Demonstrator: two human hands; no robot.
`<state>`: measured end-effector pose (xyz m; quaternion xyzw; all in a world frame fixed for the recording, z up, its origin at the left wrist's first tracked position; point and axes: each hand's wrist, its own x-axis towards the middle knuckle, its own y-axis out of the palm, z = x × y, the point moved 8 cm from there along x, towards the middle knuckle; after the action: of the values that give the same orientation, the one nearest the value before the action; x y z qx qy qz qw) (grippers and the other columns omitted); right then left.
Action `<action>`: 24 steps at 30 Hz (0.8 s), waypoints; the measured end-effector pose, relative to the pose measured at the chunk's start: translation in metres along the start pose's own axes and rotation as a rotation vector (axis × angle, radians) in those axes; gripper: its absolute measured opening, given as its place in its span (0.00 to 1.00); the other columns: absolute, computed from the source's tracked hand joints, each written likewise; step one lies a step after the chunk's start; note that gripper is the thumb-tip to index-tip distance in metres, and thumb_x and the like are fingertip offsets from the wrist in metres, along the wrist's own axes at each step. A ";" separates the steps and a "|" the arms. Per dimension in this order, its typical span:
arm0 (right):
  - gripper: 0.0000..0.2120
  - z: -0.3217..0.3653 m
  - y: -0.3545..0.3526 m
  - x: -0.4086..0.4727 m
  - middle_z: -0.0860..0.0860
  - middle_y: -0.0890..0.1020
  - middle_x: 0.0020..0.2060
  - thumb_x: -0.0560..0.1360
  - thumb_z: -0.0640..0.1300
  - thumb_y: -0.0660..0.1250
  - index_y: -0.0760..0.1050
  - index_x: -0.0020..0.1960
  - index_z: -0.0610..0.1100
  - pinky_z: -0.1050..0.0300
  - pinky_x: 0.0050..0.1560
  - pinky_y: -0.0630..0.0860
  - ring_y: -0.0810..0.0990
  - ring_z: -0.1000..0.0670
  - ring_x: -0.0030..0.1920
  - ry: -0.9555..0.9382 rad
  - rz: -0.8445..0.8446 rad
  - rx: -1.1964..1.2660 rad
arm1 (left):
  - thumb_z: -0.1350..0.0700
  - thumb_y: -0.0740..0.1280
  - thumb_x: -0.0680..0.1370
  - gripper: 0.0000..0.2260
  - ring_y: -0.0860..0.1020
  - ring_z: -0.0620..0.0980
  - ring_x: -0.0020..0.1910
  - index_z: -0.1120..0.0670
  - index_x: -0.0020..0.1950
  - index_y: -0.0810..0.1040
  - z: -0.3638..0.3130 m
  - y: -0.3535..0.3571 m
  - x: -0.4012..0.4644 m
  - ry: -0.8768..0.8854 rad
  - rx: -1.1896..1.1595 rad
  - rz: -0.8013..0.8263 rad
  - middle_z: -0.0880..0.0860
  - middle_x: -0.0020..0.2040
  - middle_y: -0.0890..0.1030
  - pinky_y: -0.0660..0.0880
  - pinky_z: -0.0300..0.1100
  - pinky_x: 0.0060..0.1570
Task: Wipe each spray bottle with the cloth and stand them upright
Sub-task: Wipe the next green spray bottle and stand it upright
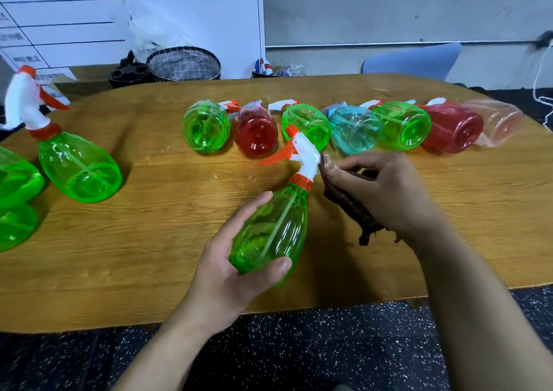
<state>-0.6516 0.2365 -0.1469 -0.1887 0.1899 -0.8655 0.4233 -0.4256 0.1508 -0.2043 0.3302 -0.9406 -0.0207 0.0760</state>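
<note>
Left hand (pixel 236 259): curled round the green bottle (pixel 272 232), held tilted above the table (pixel 167 241).
Right hand (pixel 386 193): pinches the cloth (pixel 350 205) just beside the sprayer head.
Done: upright green bottles (pixel 77 166) at left, at least three.
Left: seven bottles lying in a row (pixel 353 127).
Contents: every bottle looks empty.
Basket (pixel 184 63): contents unclear.

The spray bottles, such as the held green one (pixel 270 235), are glossy translucent plastic with opaque, smooth white heads. The cloth (pixel 353 208) at frame centre looks dark, matt and frayed. The tabletop (pixel 149 241) is matt grained wood.
</note>
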 end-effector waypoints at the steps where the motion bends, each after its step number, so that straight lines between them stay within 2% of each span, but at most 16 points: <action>1: 0.04 -0.002 -0.004 -0.001 0.58 0.87 0.39 0.78 0.50 0.76 0.88 0.47 0.51 0.55 0.38 0.79 0.85 0.54 0.39 -0.004 0.018 -0.046 | 0.54 0.81 0.67 0.34 0.80 0.50 0.70 0.38 0.72 0.80 -0.001 0.000 0.000 -0.001 0.011 -0.011 0.45 0.73 0.80 0.80 0.41 0.63; 3: 0.05 -0.007 -0.011 -0.003 0.57 0.87 0.41 0.77 0.51 0.77 0.89 0.46 0.51 0.50 0.42 0.79 0.85 0.52 0.41 -0.019 -0.032 -0.049 | 0.54 0.81 0.66 0.35 0.81 0.52 0.70 0.42 0.73 0.79 -0.001 -0.002 0.000 -0.013 -0.002 -0.048 0.47 0.72 0.81 0.80 0.42 0.63; 5: 0.05 -0.012 -0.017 -0.007 0.57 0.87 0.42 0.76 0.53 0.77 0.88 0.46 0.52 0.50 0.43 0.80 0.85 0.51 0.43 0.002 -0.202 0.046 | 0.54 0.83 0.64 0.39 0.82 0.52 0.68 0.44 0.74 0.77 -0.001 -0.008 0.001 -0.023 -0.062 -0.117 0.48 0.70 0.83 0.81 0.42 0.61; 7: 0.06 -0.016 -0.003 -0.011 0.56 0.87 0.43 0.76 0.55 0.77 0.88 0.47 0.53 0.50 0.44 0.80 0.85 0.51 0.44 0.040 -0.304 0.154 | 0.47 0.88 0.61 0.42 0.82 0.51 0.68 0.41 0.73 0.78 -0.005 -0.015 0.001 -0.029 -0.120 -0.183 0.48 0.70 0.83 0.80 0.42 0.62; 9: 0.06 -0.018 0.031 -0.014 0.55 0.88 0.43 0.77 0.54 0.77 0.88 0.47 0.52 0.49 0.46 0.81 0.86 0.50 0.43 0.083 -0.275 0.292 | 0.40 0.87 0.60 0.42 0.82 0.50 0.68 0.39 0.73 0.78 -0.006 -0.020 0.000 -0.048 -0.167 -0.221 0.48 0.70 0.83 0.80 0.42 0.63; 13: 0.07 -0.007 0.089 -0.022 0.49 0.89 0.45 0.79 0.51 0.75 0.89 0.49 0.48 0.44 0.54 0.83 0.88 0.44 0.50 0.100 -0.145 0.436 | 0.35 0.86 0.59 0.47 0.83 0.48 0.67 0.41 0.75 0.76 -0.009 -0.025 0.000 -0.074 -0.239 -0.241 0.45 0.68 0.84 0.82 0.41 0.60; 14: 0.07 -0.006 0.093 -0.023 0.48 0.89 0.46 0.80 0.48 0.73 0.89 0.49 0.46 0.46 0.55 0.82 0.88 0.46 0.50 0.109 -0.151 0.503 | 0.36 0.86 0.60 0.45 0.82 0.47 0.68 0.40 0.75 0.76 -0.008 -0.025 0.000 -0.076 -0.269 -0.245 0.45 0.69 0.83 0.82 0.44 0.61; 16: 0.07 -0.004 0.092 -0.023 0.47 0.89 0.47 0.81 0.45 0.72 0.89 0.50 0.45 0.49 0.55 0.80 0.86 0.50 0.50 0.105 -0.199 0.609 | 0.37 0.81 0.69 0.35 0.78 0.45 0.73 0.34 0.75 0.75 -0.004 -0.026 0.001 -0.077 -0.251 -0.269 0.41 0.72 0.80 0.76 0.54 0.71; 18: 0.06 -0.001 0.084 -0.024 0.46 0.88 0.46 0.79 0.47 0.74 0.88 0.50 0.48 0.46 0.51 0.80 0.85 0.47 0.47 0.037 -0.264 0.550 | 0.38 0.69 0.77 0.25 0.71 0.43 0.79 0.29 0.75 0.73 0.001 -0.026 0.002 -0.088 -0.150 -0.275 0.38 0.78 0.74 0.65 0.61 0.79; 19: 0.06 0.004 0.082 -0.025 0.46 0.87 0.44 0.78 0.48 0.74 0.88 0.51 0.49 0.45 0.49 0.80 0.84 0.43 0.45 -0.011 -0.277 0.507 | 0.37 0.67 0.78 0.24 0.68 0.45 0.81 0.29 0.76 0.72 0.001 -0.026 0.002 -0.082 -0.144 -0.263 0.39 0.80 0.72 0.63 0.63 0.80; 21: 0.06 0.013 0.083 -0.029 0.48 0.86 0.43 0.79 0.47 0.74 0.87 0.54 0.47 0.50 0.44 0.78 0.83 0.45 0.43 -0.102 -0.281 0.451 | 0.29 0.72 0.74 0.32 0.69 0.47 0.80 0.30 0.77 0.71 0.004 -0.026 0.004 -0.082 -0.178 -0.254 0.42 0.80 0.72 0.66 0.64 0.78; 22: 0.07 0.016 0.084 -0.031 0.49 0.86 0.44 0.79 0.47 0.74 0.87 0.55 0.46 0.55 0.44 0.77 0.83 0.49 0.43 -0.134 -0.273 0.441 | 0.27 0.76 0.69 0.38 0.72 0.47 0.79 0.30 0.77 0.70 0.004 -0.026 0.005 -0.073 -0.179 -0.254 0.43 0.79 0.74 0.69 0.62 0.76; 24: 0.09 0.019 0.086 -0.033 0.48 0.86 0.47 0.79 0.47 0.73 0.86 0.55 0.44 0.57 0.49 0.79 0.85 0.48 0.48 -0.158 -0.255 0.471 | 0.29 0.82 0.61 0.45 0.77 0.48 0.74 0.32 0.76 0.71 0.002 -0.026 0.005 -0.041 -0.152 -0.256 0.46 0.74 0.79 0.75 0.55 0.72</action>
<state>-0.5663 0.2109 -0.1781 -0.1741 -0.0754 -0.9148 0.3565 -0.4137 0.1280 -0.2082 0.4402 -0.8879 -0.1078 0.0783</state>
